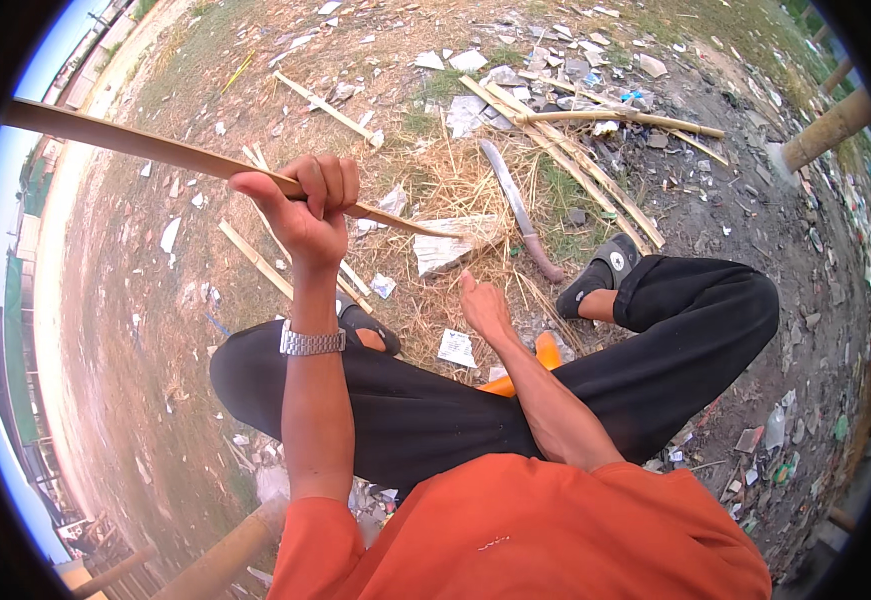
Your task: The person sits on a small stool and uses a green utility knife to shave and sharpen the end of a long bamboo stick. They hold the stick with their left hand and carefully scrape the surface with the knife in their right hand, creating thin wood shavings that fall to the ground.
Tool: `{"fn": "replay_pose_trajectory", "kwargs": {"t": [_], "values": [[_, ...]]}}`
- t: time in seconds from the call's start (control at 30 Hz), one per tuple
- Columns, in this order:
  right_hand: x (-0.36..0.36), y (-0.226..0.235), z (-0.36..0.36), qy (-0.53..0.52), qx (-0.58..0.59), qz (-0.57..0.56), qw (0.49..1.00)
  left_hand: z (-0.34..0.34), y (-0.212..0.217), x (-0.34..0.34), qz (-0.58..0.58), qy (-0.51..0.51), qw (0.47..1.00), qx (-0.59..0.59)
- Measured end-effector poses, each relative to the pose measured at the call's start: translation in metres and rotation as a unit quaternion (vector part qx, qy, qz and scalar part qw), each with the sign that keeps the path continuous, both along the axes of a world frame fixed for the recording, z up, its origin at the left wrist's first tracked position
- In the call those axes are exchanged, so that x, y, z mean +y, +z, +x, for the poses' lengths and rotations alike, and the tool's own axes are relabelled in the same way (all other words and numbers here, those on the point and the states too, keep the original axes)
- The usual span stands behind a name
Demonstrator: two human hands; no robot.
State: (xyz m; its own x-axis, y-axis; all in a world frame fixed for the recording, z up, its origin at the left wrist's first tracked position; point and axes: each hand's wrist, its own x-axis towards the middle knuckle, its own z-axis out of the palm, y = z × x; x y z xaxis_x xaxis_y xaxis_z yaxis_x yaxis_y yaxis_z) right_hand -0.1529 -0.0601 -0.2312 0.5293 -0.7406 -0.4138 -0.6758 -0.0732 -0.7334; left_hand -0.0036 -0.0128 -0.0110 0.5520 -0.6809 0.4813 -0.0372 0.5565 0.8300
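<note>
A long bamboo strip (195, 166) is held aloft across the left and middle of the scene by the left hand (317, 215), whose fingers are closed tightly around it. Its thin end is lowered to the right, over or against a pale wooden block (447, 246) on the ground; whether contact is made cannot be told. The right hand (487, 308) is placed just nearer than that end, its fingers curled in; whether anything is held in them cannot be told.

The work is judged to be partway through. The strip is already split long and flat, and bamboo shavings (437, 192) are strewn around the block. A machete (512, 190) is left lying to the block's right, gripped by neither hand. Further bamboo slats (605, 190) are laid at the far right, and others (255, 258) at the left; whether these are finished or raw cannot be judged. Any further trimming of the held strip seems to be left undone.

Print is seen on a white paper slip (455, 348) near the feet, but it is too small to be read. A pale round emblem is borne by the right dark shoe (595, 280), and a small white mark by the orange shirt (515, 510); neither can be made out.
</note>
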Motion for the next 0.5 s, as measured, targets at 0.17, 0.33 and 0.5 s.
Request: {"fn": "replay_pose_trajectory", "kwargs": {"t": [0.17,0.33,0.5], "values": [[0.004,0.079,0.017,0.000,-0.193,-0.062,0.979,-0.003,-0.003,-0.010,0.002,-0.013,1.000,-0.002],[0.010,0.077,0.021,0.038,-0.129,-0.028,0.990,0.000,-0.004,0.000,0.003,-0.011,1.000,0.006],[0.009,0.089,0.024,0.060,-0.115,-0.037,0.991,0.003,-0.002,0.006,0.004,-0.002,1.000,-0.004]]}}
